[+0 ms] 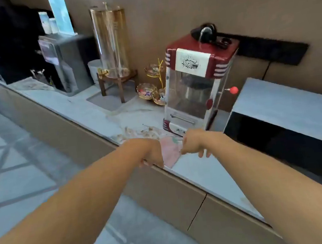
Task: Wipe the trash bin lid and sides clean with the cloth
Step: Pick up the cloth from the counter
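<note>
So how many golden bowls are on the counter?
3 golden bowls: one raised on the stand, one low at the left, one low beside the popcorn machine at. Others may be hidden behind it.
</note>
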The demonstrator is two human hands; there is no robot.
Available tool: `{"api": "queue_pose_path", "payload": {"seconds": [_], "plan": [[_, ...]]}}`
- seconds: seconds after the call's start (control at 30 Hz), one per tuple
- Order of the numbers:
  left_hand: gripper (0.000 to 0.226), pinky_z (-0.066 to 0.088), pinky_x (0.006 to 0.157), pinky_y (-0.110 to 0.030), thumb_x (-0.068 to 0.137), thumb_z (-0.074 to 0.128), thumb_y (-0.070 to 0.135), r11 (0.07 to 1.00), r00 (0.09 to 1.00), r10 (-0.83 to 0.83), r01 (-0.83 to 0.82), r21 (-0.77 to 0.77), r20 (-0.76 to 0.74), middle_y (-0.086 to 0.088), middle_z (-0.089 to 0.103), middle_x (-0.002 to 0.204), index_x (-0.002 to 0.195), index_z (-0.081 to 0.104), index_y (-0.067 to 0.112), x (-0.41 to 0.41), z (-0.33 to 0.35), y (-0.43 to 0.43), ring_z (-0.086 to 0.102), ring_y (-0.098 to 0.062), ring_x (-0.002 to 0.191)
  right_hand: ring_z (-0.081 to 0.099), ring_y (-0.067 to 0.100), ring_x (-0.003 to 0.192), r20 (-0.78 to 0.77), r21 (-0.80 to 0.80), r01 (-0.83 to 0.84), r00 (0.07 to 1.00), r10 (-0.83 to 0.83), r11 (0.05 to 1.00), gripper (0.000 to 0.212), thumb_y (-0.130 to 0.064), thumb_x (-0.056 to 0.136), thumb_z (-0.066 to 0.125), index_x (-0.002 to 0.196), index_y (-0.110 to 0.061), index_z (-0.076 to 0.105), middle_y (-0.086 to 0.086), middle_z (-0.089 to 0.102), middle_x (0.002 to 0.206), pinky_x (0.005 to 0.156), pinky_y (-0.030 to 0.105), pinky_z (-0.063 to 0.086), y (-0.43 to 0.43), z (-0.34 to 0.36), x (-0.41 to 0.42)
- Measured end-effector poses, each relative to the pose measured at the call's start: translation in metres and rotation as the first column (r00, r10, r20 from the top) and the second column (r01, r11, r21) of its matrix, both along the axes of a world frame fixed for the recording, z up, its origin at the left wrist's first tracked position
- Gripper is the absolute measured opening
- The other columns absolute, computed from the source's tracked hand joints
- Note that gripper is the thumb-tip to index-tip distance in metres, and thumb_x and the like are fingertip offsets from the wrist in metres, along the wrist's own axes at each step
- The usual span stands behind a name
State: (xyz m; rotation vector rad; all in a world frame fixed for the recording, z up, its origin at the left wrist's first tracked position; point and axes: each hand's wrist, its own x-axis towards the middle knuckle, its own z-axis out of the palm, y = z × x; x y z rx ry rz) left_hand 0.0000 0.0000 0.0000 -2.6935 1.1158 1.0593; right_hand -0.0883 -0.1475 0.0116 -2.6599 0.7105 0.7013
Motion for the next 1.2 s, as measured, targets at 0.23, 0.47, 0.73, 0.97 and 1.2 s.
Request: {"api": "queue_pose_path", "payload": {"seconds": [0.23, 0.47, 0.73, 0.97, 1.2], "plan": [[0.031, 0.044, 0.084, -0.036, 0.100, 0.045, 0.022, 1.000, 0.993, 0.016, -0.014, -0.013, 0.115, -0.017, 0.061, 0.125, 0.118, 0.066, 0.007, 0.068, -0.141, -0.089, 0.056, -0.034, 0.113, 0.057, 0.036, 0.130, -0.004, 0.098, 0.111, 0.994, -0.111, 0.989, 0.049, -0.034, 0.101, 0.054, 0.147, -0.016, 0.055, 0.013, 0.053, 0.150, 0.105, 0.044, 0.052, -0.063, -0.159, 0.087], [0.037, 0.042, 0.084, -0.038, 0.087, 0.062, 0.014, 0.880, 0.897, 0.415, -0.354, -0.315, 0.150, -0.018, 0.045, 0.121, 0.117, 0.044, 0.005, 0.112, -0.218, -0.105, 0.047, -0.036, 0.111, 0.062, 0.033, 0.095, 0.256, 0.164, 0.267, 0.918, -0.303, 0.950, 0.027, -0.043, 0.093, 0.060, 0.084, -0.023, 0.044, 0.007, 0.063, 0.110, 0.070, 0.036, 0.046, -0.088, -0.241, 0.108], [0.007, 0.043, 0.055, -0.034, 0.078, 0.055, -0.002, 0.507, 0.609, 0.645, -0.793, -0.338, -0.462, -0.012, 0.052, 0.066, 0.071, 0.057, -0.002, 0.105, -0.222, -0.082, 0.049, -0.027, 0.066, 0.061, 0.028, 0.098, 0.319, 0.307, 0.456, 0.777, -0.542, 0.835, 0.033, -0.044, 0.084, 0.074, 0.092, -0.027, 0.047, 0.001, 0.056, 0.106, 0.069, 0.036, 0.048, -0.076, -0.254, 0.104], [0.053, 0.050, 0.091, -0.062, 0.082, 0.040, -0.022, 0.058, 0.136, 0.235, -0.990, -0.126, -0.962, -0.030, 0.063, 0.125, 0.126, 0.060, -0.001, 0.037, -0.196, 0.024, 0.061, -0.047, 0.116, 0.063, 0.023, 0.115, 0.064, 0.745, 0.442, 0.698, -0.713, 0.500, 0.066, -0.048, 0.085, 0.079, 0.136, -0.015, 0.053, 0.003, 0.063, 0.133, 0.096, 0.037, 0.053, 0.009, -0.229, 0.069], [0.067, 0.038, 0.104, -0.067, 0.085, 0.035, -0.025, -0.188, 0.052, 0.106, -0.980, -0.071, -0.993, -0.028, 0.055, 0.137, 0.142, 0.048, 0.008, -0.102, -0.195, 0.243, 0.054, -0.047, 0.125, 0.055, 0.039, 0.137, -0.459, 0.888, 0.398, 0.794, -0.398, -0.230, 0.049, -0.031, 0.103, 0.059, 0.138, 0.002, 0.059, 0.025, 0.062, 0.141, 0.112, 0.049, 0.050, 0.208, -0.219, -0.033]]}}
